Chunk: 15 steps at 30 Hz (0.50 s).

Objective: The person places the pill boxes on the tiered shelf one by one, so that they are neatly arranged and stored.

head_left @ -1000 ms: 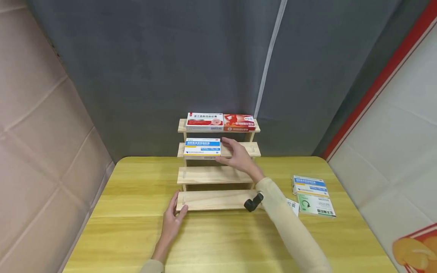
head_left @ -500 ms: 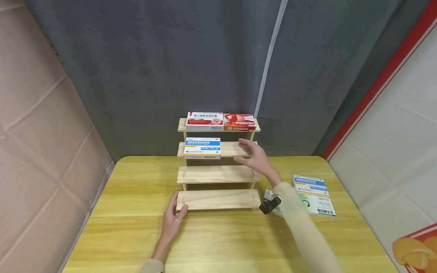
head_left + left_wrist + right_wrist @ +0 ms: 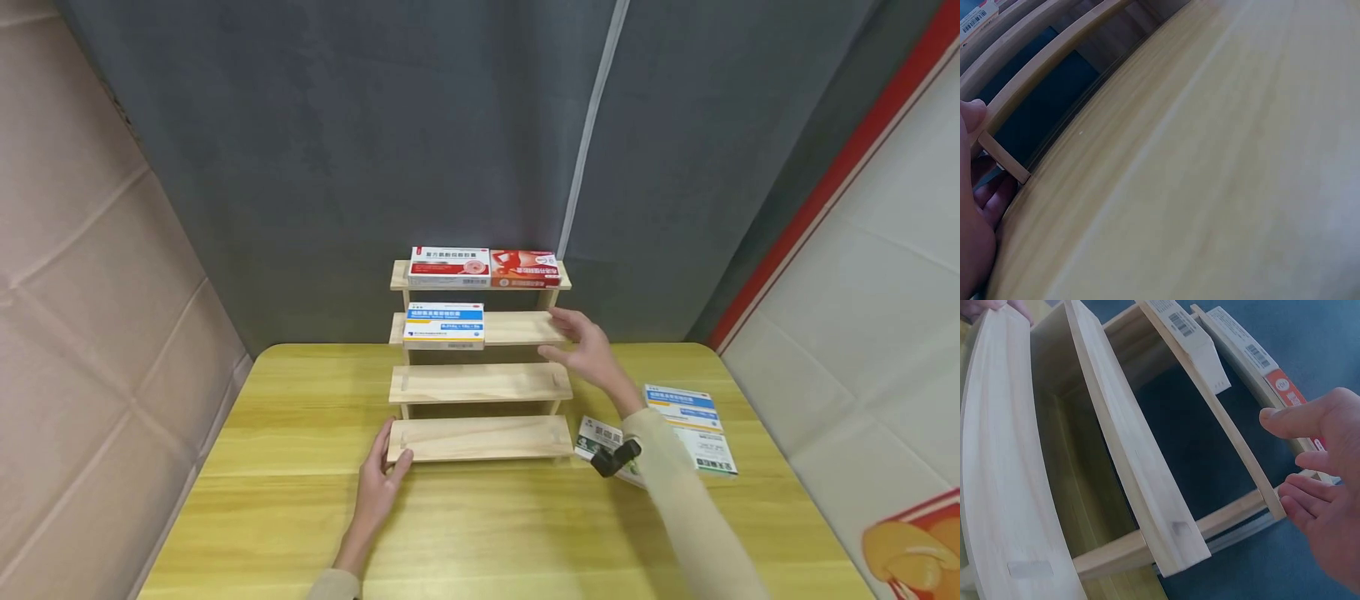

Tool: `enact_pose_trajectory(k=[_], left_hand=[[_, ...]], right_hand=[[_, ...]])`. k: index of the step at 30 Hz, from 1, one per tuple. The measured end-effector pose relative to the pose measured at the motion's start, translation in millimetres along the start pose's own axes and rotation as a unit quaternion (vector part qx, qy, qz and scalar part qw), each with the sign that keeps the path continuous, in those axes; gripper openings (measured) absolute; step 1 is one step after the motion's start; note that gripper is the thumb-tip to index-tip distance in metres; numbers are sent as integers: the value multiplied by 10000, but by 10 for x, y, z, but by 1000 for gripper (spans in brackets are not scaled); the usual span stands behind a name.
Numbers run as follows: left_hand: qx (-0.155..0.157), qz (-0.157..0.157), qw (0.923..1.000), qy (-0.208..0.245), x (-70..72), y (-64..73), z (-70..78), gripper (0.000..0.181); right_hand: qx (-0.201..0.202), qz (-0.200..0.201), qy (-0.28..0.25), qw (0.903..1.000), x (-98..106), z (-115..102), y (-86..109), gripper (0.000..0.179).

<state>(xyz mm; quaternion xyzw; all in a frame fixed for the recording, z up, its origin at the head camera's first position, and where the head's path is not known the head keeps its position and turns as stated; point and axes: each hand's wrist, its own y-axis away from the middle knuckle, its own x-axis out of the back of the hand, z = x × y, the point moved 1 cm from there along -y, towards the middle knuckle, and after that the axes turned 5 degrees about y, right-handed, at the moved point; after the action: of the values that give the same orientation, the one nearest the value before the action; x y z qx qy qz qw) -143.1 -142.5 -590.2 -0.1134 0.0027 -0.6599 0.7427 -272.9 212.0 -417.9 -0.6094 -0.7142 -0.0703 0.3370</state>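
Note:
A stepped wooden display rack (image 3: 480, 439) with several shelves stands on the table. My left hand (image 3: 377, 483) grips the left end of its lowest shelf, thumb at the front edge; the left wrist view shows fingers (image 3: 999, 194) tucked beneath. A blue-and-white medicine box (image 3: 444, 327) lies on the left half of the shelf second from the top. At that shelf's right end is my right hand (image 3: 592, 358), thumb and fingers spread, holding nothing. On the top shelf, a white-and-red medicine box (image 3: 450, 268) and a red medicine box (image 3: 525, 269) lie side by side.
Right of the rack, a white-and-green box (image 3: 597, 435) lies partly under the right forearm. Farther right on the table (image 3: 300, 517) are another blue-and-white box (image 3: 682, 407) and a white box with green (image 3: 708, 450). A grey curtain (image 3: 337, 167) hangs behind.
My right hand has left the blue-and-white box on the second shelf and moved right to the shelf's end. The box stays in place. My left hand keeps its hold.

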Motion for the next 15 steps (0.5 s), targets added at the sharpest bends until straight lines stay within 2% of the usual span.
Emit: enact_pose_trajectory(k=[9, 15], left_hand=[[-90, 28, 9999, -65, 0, 2, 7, 66], [-73, -32, 10000, 1, 2, 8, 21, 66]], right_hand=[[44, 435, 13, 9990, 195, 159, 103, 66], [-123, 447, 65, 9989, 371, 243, 199, 69]])
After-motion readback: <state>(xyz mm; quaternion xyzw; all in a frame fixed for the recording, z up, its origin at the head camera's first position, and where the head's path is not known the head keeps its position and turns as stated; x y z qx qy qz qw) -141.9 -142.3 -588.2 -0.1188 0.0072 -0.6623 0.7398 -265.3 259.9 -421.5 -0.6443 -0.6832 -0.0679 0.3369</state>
